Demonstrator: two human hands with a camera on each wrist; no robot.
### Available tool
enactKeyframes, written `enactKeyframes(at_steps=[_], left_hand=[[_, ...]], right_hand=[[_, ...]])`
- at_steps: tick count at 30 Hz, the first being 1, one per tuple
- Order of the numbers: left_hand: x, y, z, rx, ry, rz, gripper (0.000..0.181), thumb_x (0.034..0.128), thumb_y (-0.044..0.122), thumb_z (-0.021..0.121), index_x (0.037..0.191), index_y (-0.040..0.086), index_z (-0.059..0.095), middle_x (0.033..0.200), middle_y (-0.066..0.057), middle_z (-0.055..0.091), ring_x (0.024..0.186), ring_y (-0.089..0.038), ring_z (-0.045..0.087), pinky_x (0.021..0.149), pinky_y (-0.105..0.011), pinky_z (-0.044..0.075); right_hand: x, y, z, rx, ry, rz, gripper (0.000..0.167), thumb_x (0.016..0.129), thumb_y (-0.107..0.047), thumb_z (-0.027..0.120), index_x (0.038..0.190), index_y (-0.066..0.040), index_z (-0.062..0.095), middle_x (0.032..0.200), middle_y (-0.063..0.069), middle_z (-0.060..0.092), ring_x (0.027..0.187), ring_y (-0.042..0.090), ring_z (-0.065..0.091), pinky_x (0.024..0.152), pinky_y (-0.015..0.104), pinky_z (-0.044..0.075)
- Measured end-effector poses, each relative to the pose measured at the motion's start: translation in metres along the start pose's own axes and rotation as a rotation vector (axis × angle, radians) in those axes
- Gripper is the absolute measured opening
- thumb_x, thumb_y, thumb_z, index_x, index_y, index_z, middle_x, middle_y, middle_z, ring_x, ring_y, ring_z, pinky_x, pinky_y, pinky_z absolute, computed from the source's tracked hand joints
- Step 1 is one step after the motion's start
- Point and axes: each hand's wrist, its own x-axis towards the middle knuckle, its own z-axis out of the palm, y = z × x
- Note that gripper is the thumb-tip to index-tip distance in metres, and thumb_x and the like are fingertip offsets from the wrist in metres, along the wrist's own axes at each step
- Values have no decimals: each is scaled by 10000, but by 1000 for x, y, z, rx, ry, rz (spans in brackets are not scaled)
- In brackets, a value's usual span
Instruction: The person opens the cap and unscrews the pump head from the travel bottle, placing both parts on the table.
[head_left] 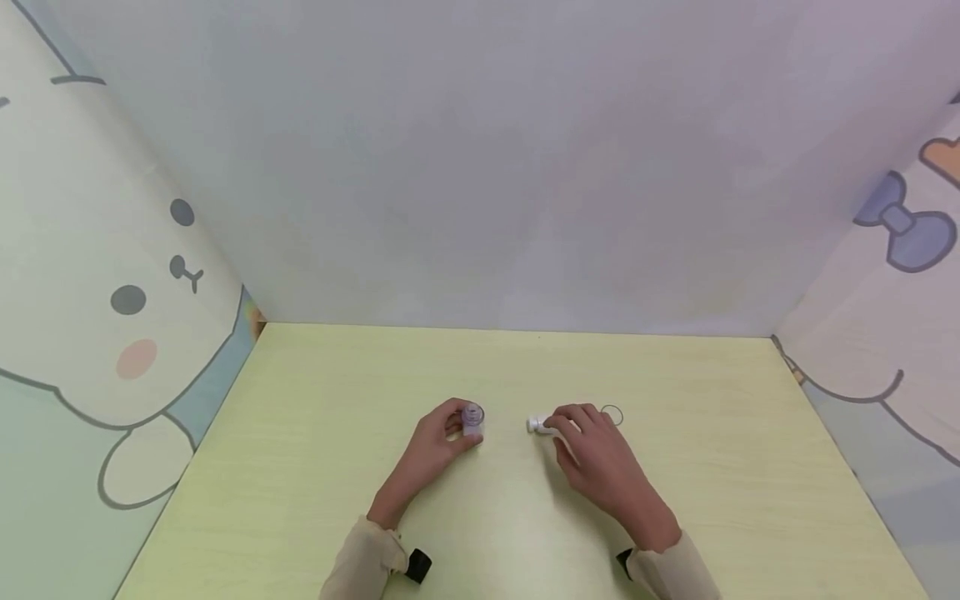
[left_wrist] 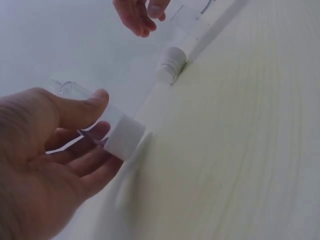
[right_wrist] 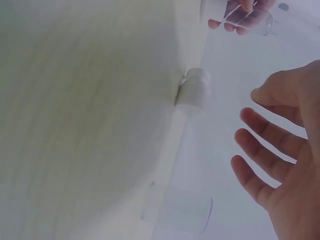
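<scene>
A small clear bottle with a white lower part (left_wrist: 125, 137) is gripped between the thumb and fingers of my left hand (head_left: 435, 437). Its narrow clear neck (head_left: 472, 412) points up, and the base is just above or on the table; I cannot tell which. To the right, a white ribbed cap-like piece (right_wrist: 195, 92) stands on the table. My right hand (head_left: 596, 454) hovers over and beside that piece, its fingers spread and relaxed, holding nothing. A clear open cylinder, like a cover (right_wrist: 177, 207), stands past the right hand, partly hidden by it in the head view.
The pale wood-look table (head_left: 337, 375) runs back to a plain light wall (head_left: 480, 208). Panels with cartoon drawings flank both sides, the left panel (head_left: 97, 250) and the right panel (head_left: 885, 333). Dark wrist straps (head_left: 418, 566) show near the sleeves.
</scene>
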Motion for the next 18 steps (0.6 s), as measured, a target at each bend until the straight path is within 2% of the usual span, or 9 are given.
enactKeyframes(at_steps=[6,13,18], left_hand=[[4,-4,1,-7,5,14,367,921,1,760,1259,21,620,1237,-172,682,1255,-358,669,1036,-443,567],[5,-6,1,-4,-10,27,415,913,-17,761,1296,26,608,1279,-160,671,1270,-344,655,1065,-402,551],[-2,-6,-3,92,22,53,542,892,16,799,1382,85,578,1373,-93,638,1299,-289,632,1123,-432,506]], right_hand=[[-11,-2,-3,19,41,8,268,851,-52,762,1093,-154,707,1106,-7,690,1049,227,634,809,405,516],[-25,-6,-5,15,63,26,260,845,-67,762,1084,-156,712,1104,-9,693,1043,219,630,809,420,519],[-38,-5,-10,0,84,54,271,838,-82,756,1099,-147,719,1125,-2,693,1066,226,632,819,428,511]])
